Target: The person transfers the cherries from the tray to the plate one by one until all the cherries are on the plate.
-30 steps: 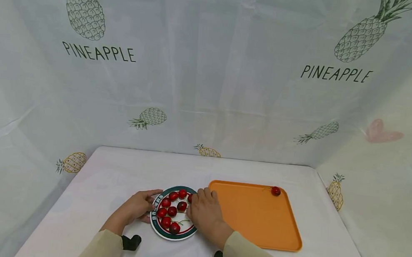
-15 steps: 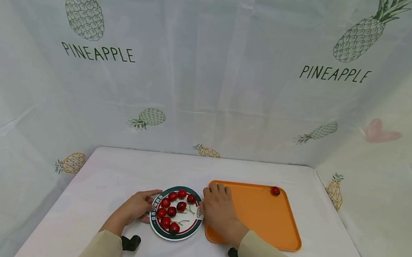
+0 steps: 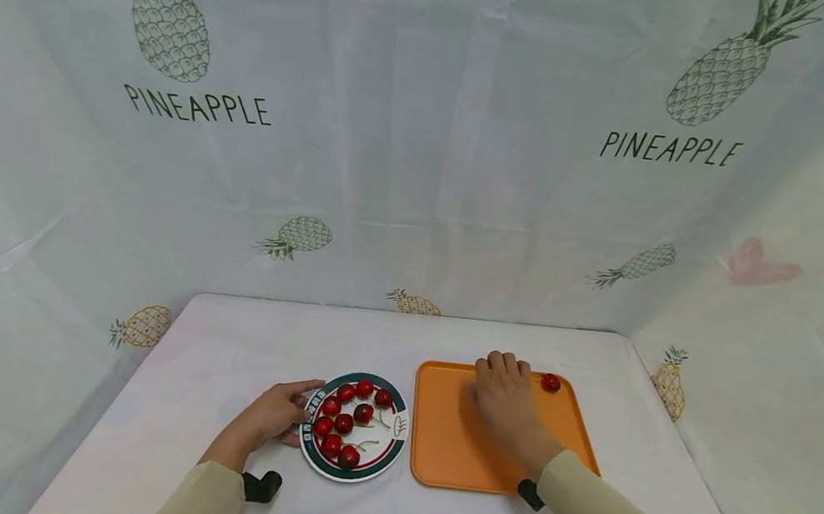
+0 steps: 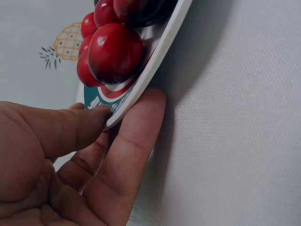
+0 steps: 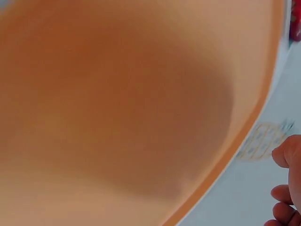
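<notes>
A round plate [image 3: 340,474] with a green and white rim holds several red cherries [image 3: 344,423], some with stems. At its left side my left hand [image 3: 273,412] pinches the rim, the thumb on top and fingers beneath in the left wrist view. My right hand [image 3: 509,405] is over the orange tray [image 3: 441,440], its fingers loosely bent with nothing visible in them. Just right of that hand, a single cherry [image 3: 551,382] with a stem lies at the tray's far right corner. The right wrist view shows the thumb [image 5: 284,153] apart from the fingers.
The plate and tray stand side by side on a white-covered table [image 3: 261,333]. Behind rises a pale curtain [image 3: 421,166] with printed pineapples. The tray has a low raised edge.
My right hand has left the plate's right side and moved right across the tray towards the lone cherry, uncovering a cherry on the plate. My left hand has stayed on the rim.
</notes>
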`<state>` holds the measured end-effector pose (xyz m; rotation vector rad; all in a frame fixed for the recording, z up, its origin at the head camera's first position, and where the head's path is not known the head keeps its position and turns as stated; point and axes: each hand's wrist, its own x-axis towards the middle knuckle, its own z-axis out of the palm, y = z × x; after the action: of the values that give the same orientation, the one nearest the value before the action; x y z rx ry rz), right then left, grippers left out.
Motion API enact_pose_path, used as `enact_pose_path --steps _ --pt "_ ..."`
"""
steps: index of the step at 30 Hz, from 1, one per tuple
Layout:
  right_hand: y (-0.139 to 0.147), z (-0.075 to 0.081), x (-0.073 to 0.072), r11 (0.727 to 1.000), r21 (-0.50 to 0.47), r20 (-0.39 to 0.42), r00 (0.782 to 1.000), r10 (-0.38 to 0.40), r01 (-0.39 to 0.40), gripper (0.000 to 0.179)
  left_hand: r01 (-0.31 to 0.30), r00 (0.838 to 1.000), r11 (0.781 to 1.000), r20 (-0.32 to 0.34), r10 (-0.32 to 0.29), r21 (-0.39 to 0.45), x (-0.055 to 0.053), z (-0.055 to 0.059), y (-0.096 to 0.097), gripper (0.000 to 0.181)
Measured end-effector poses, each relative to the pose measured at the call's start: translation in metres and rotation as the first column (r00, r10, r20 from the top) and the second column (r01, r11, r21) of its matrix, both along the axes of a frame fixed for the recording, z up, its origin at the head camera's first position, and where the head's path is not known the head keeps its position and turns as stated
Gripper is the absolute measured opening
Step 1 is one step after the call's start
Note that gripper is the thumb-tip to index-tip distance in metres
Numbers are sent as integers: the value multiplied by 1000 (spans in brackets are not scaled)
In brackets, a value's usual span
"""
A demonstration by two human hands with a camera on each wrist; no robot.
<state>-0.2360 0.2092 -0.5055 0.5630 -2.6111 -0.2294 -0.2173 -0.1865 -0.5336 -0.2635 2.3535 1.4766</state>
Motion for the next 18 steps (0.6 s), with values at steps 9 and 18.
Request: enact_pose_path --steps 9,18 --pt "61 -13 -9 989 113 24 995 -98 94 25 11 1000 1000 -5 -11 3 3 3 0 63" --pt "77 -23 -16 976 203 45 995 -91 80 26 3 1000 1000 5 -3 1 2 2 0 64"
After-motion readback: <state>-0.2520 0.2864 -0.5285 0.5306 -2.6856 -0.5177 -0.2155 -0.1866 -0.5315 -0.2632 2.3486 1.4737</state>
